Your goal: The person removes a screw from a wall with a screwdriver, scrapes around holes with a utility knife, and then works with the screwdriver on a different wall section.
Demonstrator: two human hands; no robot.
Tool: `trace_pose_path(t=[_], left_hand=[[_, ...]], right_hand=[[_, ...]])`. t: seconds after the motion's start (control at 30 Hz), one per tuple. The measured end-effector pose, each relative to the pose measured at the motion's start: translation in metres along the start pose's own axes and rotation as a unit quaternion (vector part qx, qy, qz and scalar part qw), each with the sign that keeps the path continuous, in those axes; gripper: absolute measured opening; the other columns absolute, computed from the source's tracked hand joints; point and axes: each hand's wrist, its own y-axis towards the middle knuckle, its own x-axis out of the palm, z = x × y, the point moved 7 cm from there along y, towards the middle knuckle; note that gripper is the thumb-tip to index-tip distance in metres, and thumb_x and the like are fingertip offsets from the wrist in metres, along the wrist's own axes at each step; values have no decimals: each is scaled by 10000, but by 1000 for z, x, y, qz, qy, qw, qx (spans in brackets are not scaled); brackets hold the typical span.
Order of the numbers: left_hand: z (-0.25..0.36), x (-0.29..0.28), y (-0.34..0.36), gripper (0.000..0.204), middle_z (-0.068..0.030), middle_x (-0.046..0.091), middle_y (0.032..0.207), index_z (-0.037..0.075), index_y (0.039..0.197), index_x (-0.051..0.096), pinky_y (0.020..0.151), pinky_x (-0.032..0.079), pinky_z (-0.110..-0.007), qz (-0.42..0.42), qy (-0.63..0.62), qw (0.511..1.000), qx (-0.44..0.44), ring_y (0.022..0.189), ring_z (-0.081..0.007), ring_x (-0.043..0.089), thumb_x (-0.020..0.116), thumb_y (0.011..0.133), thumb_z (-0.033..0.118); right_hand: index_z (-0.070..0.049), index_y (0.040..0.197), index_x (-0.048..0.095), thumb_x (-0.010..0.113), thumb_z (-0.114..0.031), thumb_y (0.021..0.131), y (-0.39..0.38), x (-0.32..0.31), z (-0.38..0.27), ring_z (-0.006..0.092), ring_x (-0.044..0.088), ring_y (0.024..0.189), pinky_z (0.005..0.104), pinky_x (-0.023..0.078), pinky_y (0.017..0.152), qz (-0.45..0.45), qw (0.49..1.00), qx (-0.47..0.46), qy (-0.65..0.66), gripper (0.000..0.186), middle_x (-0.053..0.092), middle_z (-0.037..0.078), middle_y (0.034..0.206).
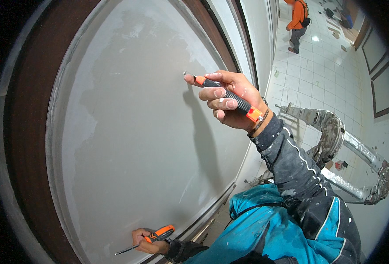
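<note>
My right hand (235,99) is raised in front of a pale grey wall panel (119,123) with patchy lighter areas, fingers curled around an orange-and-black ribbed cutter (233,97) held on a diagonal, its narrow tip pointing up-left. The hand casts a long shadow on the panel. Low at the bottom, my left hand (149,242) is closed on an orange-and-black handled tool (160,233) beside the panel. A thin dark metal piece (126,250) sticks out down-left from that hand; whether it belongs to the same tool I cannot tell.
Dark brown frames (29,127) border the panel. A paint-spattered metal ladder (352,147) stands at my right on the white tiled floor (306,75). A co-worker in orange (297,24) stands farther along the corridor, where scattered pieces (335,31) lie.
</note>
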Motion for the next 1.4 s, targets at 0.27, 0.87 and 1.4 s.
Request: trace_pose_path(t=[0.27, 0.87, 1.4], left_hand=[[-7, -2, -2, 230, -67, 386, 538, 32, 576, 405, 400, 252, -251, 29, -39, 996, -76, 434, -140, 304, 378, 755, 173], [-29, -13, -6, 382, -48, 400, 553, 53, 611, 412, 404, 352, -289, -7, 46, 992, -113, 432, -148, 380, 368, 885, 314], [-21, -1, -15, 356, -43, 377, 575, 97, 614, 405, 515, 283, -323, 42, -89, 995, 15, 526, -167, 366, 427, 911, 293]], right_hand=[[16, 1392, 320, 296, -205, 987, -3, 0, 1, 154, 561, 435, 447, 619, 610, 7, 1000, -3, 5, 461, 461, 21, 658], [5, 1193, 452, 342, -194, 978, 6, 14, 0, 140, 585, 483, 393, 620, 637, 20, 999, 18, -47, 313, 519, 18, 717], [-89, 1121, 449, 317, -238, 979, 12, 35, -8, 210, 618, 504, 462, 618, 651, 314, 835, 64, -447, 244, 590, 49, 707]])
